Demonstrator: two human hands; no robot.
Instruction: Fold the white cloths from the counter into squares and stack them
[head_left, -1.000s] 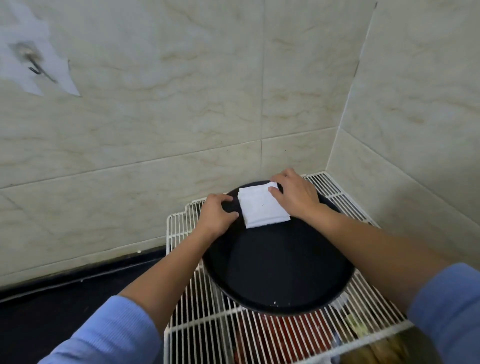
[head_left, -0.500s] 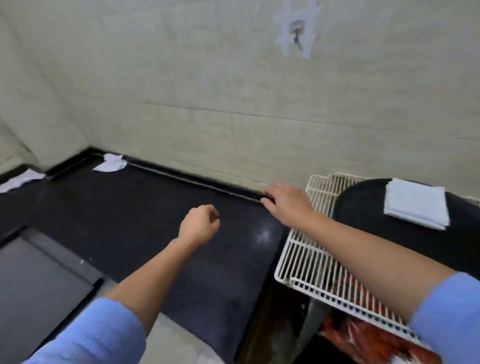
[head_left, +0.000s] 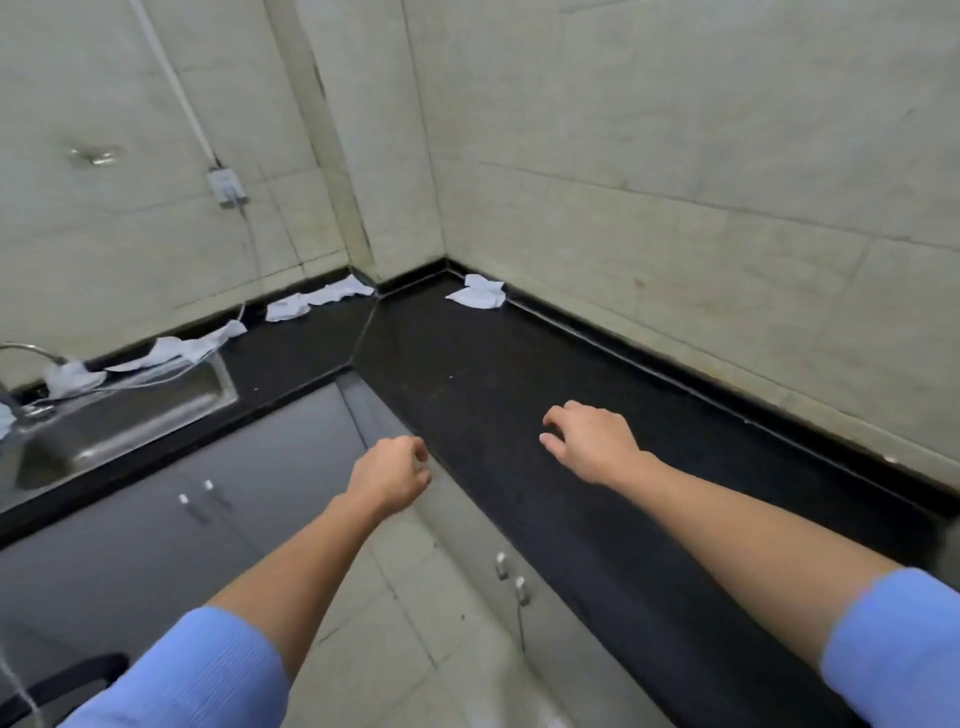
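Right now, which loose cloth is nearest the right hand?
The crumpled cloth against the right wall, past the corner: alone on the same run as the right hand; the others trail the left wall toward the sink.

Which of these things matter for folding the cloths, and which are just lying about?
For the job:
crumpled cloth by the right wall
corner cloths
more cloths along the back edge
counter
left hand and right hand, both holding nothing

Just there:
sink
tap
wall socket
cupboard doors
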